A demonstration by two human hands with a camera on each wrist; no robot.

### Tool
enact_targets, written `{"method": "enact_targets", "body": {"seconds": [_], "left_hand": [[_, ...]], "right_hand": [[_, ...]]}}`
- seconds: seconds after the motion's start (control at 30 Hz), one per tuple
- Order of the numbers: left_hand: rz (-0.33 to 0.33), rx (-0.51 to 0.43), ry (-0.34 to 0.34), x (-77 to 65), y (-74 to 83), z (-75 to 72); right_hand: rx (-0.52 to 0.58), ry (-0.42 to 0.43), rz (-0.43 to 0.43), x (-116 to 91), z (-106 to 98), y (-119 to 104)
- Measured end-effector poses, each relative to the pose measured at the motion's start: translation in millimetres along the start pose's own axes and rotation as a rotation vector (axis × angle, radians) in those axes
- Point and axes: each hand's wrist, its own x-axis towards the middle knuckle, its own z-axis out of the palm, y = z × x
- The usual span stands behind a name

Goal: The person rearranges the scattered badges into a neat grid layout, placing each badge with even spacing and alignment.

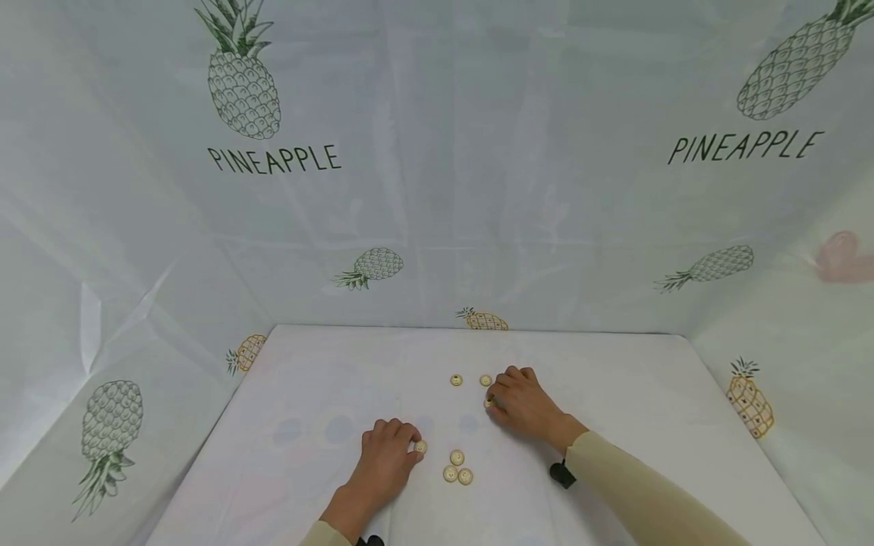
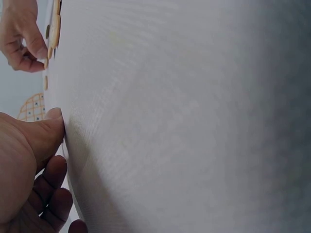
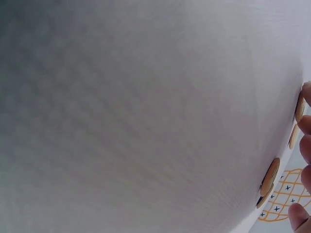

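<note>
The table (image 1: 635,402) is white on top, with faint blue spots (image 1: 339,430) to the left of a little bunch (image 1: 457,458). The bunch is three small, round, cream discs, huddled close together. Left of the bunch, a bit farther back, is one lone disc (image 1: 420,447). Well behind the bunch, almost straight back, is a far disc (image 1: 456,380). Behind it and to the right are a near disc (image 1: 488,404) and a corner disc (image 1: 485,381).

Left fingers (image 1: 408,431) pinch pale disc (image 1: 421,447); right fingers (image 1: 501,380) seemingly pinch second disc (image 1: 488,403); three discs (image 1: 457,457) clustered together.
</note>
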Motion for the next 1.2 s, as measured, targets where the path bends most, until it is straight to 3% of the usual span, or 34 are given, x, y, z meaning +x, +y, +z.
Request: {"method": "enact_targets", "body": {"seconds": [0.63, 0.9, 1.2], "left_hand": [[-0.006, -0.007, -0.014, 0.0, 3.9, -6.1], [-0.012, -0.008, -0.02, 0.9, 4.9, -5.9], [-0.018, 0.0, -0.014, 0.2, 6.3, -6.4]], "right_hand": [[-0.029, 0.014, 0.027, -2.3, -0.9, -3.9], [-0.02, 0.094, 0.014, -2.6, -3.2, -17.3], [0.025, 0.055, -0.006, -4.8, -8.0, -36.2]]}}
